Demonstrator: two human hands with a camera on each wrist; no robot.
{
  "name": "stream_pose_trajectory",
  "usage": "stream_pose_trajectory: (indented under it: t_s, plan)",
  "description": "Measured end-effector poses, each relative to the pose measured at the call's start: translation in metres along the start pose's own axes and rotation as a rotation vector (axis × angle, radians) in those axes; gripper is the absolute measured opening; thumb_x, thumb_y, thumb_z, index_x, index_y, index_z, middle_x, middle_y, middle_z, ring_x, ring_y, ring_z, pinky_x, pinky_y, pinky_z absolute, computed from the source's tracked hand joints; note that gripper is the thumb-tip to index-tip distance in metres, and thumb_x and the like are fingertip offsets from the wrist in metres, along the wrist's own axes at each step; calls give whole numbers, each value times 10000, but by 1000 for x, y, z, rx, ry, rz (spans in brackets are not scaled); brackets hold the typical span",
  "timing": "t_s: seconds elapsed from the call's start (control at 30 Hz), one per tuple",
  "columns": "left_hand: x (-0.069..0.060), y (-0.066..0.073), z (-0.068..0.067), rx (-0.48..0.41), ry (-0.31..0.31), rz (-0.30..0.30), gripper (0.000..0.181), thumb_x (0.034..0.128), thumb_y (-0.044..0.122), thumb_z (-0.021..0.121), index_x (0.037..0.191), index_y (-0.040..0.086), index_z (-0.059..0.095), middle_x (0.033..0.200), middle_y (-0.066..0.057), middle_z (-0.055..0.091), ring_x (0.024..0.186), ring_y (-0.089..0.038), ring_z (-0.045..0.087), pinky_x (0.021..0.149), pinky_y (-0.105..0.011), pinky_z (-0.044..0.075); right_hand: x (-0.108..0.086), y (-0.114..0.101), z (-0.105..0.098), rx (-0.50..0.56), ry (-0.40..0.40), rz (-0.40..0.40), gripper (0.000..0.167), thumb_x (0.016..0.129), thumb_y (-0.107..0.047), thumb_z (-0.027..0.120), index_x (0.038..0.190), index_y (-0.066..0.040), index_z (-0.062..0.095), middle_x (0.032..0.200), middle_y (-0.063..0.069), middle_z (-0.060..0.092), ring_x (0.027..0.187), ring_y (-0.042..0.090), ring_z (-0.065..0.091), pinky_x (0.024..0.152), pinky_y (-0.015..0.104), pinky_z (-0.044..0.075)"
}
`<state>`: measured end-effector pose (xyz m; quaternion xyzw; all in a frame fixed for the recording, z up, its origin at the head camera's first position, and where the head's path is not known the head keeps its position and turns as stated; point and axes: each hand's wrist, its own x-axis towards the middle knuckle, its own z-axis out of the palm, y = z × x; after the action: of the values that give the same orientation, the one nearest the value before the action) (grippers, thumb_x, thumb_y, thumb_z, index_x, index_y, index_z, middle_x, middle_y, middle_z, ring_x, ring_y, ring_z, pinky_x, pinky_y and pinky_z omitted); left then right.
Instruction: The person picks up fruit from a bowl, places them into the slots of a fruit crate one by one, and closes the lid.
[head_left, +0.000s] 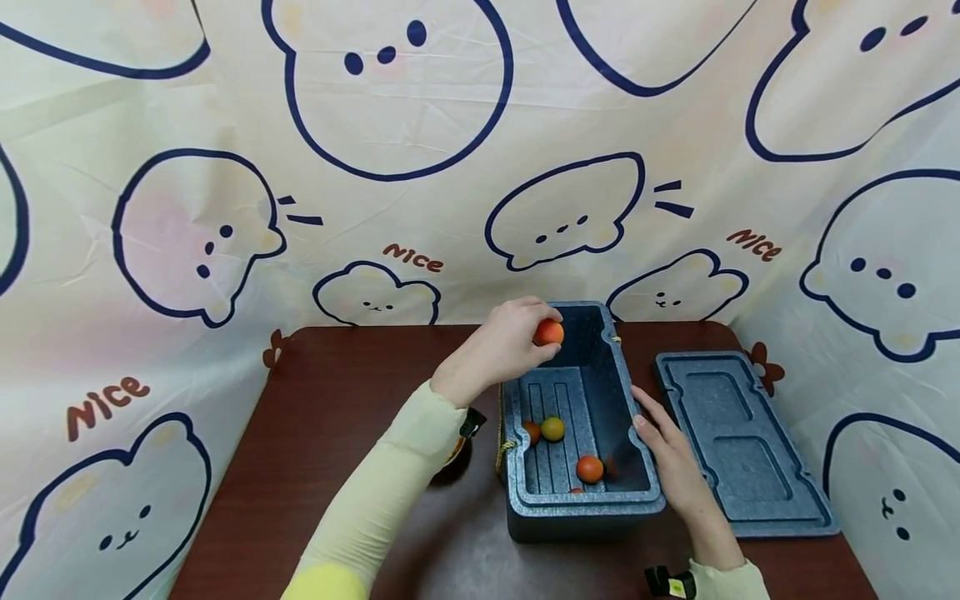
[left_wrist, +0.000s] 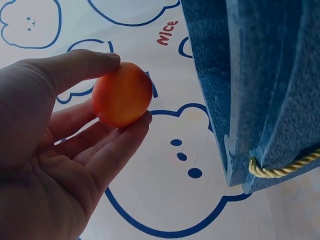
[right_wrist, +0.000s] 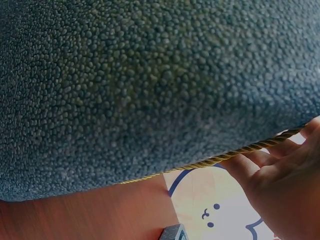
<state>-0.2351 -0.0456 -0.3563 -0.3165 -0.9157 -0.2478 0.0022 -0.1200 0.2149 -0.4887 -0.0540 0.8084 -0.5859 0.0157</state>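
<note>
Fruit [left_wrist: 122, 95]: raised near the far end of the box [head_left: 600, 503]; probably light, smooth, easily bruised.
Left hand [head_left: 510, 337]: I pinch its sides between thumb and fingertips, likely a sound hold.
Right hand [head_left: 672, 457]: my fingers rest, nearly straight, against the box's side.
Box: seemingly stiff, light foam.

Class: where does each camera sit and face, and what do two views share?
Head: on the head, facing forward and down at the box; left hand, right hand and sleeves show.
Left wrist: worn there, facing the held orange object; left hand shows.
Right wrist: worn there, facing the box's pebbled side; right hand shows.
Head and left wrist share that object.
</note>
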Motion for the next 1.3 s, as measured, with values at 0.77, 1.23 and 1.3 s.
stream_pose_trajectory:
  t_s: [0.77, 1.23, 1.3]
  plan:
    - [11, 13, 9, 31, -47, 44, 352, 958, 232, 712, 1269, 73, 670, 1210, -50, 644, 937, -152, 568, 861, -230, 528, 0, -1, 0, -4, 0, 1, 504, 1117, -321, 341, 1604, -200, 288, 1613, 129, 288, 1305, 213, 407, 907, 184, 447]
    - [15, 19, 20, 15, -89, 46, 376, 960, 223, 710, 1303, 78, 661, 1315, -56, 620, 990, -149, 572, 901, -224, 530, 0, -1, 0, 8, -11, 8, 511, 1118, -324, 334, 1607, -187, 275, 1610, 147, 287, 1294, 237, 426, 893, 195, 471]
    - [15, 19, 21, 17, -96, 41, 376, 962, 229, 709, 1306, 84, 660, 1324, -54, 615, 983, -148, 576, 900, -224, 533, 0, -1, -1, 9, -11, 7, 511, 1118, -323, 335, 1607, -188, 275, 1609, 147, 288, 1281, 184, 439, 893, 194, 474]
